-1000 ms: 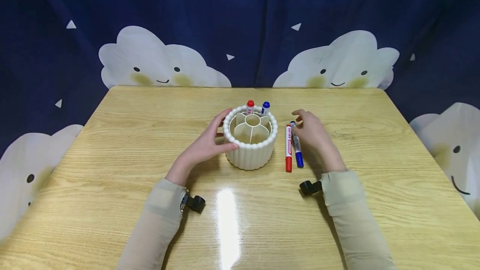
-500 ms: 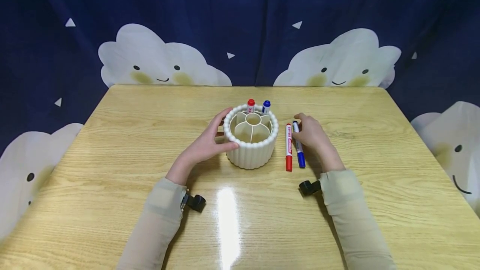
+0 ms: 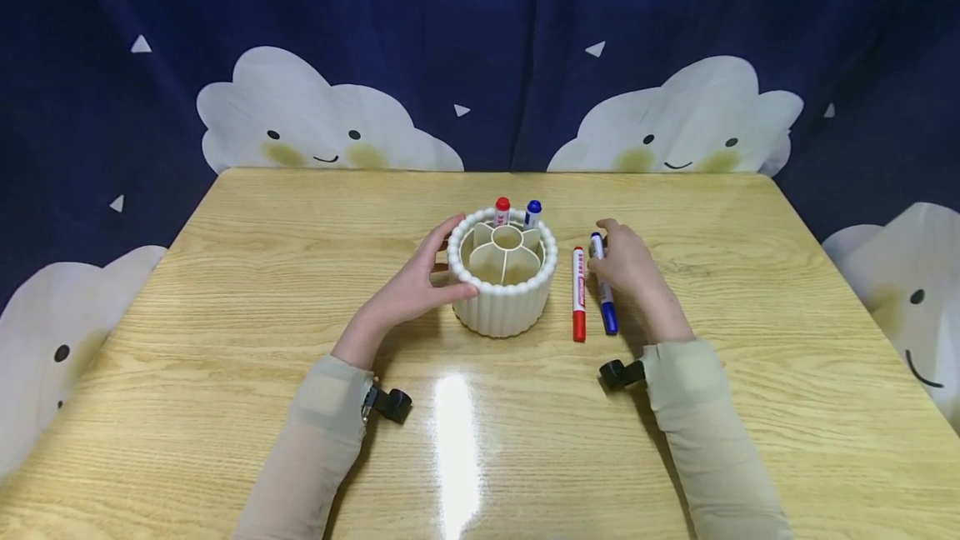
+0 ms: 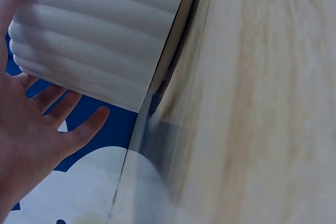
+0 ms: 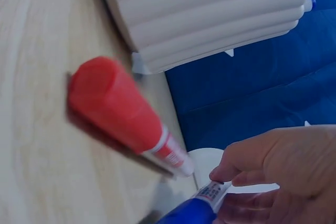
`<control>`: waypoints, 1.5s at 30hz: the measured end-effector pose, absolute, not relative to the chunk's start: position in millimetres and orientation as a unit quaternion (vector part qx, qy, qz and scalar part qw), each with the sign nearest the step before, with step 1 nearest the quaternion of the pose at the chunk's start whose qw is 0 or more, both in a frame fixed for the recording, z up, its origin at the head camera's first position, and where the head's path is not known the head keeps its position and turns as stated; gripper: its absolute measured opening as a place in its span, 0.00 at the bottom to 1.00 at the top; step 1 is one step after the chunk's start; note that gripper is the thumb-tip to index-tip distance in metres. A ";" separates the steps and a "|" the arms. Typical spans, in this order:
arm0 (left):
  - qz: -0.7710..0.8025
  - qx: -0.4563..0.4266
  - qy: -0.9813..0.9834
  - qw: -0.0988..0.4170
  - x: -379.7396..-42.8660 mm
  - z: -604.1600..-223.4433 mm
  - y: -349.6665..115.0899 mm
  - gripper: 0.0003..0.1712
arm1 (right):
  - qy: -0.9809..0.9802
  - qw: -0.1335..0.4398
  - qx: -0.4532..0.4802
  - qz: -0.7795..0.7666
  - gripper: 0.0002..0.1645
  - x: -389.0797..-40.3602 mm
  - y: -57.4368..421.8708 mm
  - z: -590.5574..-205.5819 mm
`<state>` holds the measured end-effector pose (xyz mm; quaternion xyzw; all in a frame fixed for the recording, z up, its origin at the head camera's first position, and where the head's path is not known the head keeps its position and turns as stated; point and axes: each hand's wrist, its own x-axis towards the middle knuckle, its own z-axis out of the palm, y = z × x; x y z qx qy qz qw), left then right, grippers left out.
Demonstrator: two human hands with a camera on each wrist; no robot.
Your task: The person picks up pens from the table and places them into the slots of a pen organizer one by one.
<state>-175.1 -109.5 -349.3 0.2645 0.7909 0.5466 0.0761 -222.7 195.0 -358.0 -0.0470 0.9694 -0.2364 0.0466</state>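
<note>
A white ribbed pen holder [image 3: 501,312] with a beaded rim and divided compartments stands upright on the table. My left hand [image 3: 406,285] holds its left side, thumb at the front and fingers reaching round the back; in the left wrist view the lower fingers [image 4: 86,129] stand apart from the wall. To the right of the holder, my right hand [image 3: 628,263] pinches a blue-capped marker [image 3: 607,307] between thumb and fingers. In the right wrist view, the blue cap [image 5: 189,213] points away from the hand. A red-capped marker [image 3: 579,294] lies just left of it on the table.
Inside the holder's back compartments stand a red marker [image 3: 502,208] and a blue marker [image 3: 533,212], caps up. The wooden table [image 3: 300,240] ends at a dark blue curtain [image 3: 480,40] with white clouds. Each wrist carries a small black camera.
My right hand has closed on the blue-capped marker and shifted it slightly right, with its far end moving away from the red one. The left hand and holder stay in place.
</note>
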 end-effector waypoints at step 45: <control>0.547 0.257 0.793 0.078 -180.7 -359.6 -110.4 0.52 | 0.857 -0.302 -0.187 -0.373 0.22 -182.1 159.9 -294.3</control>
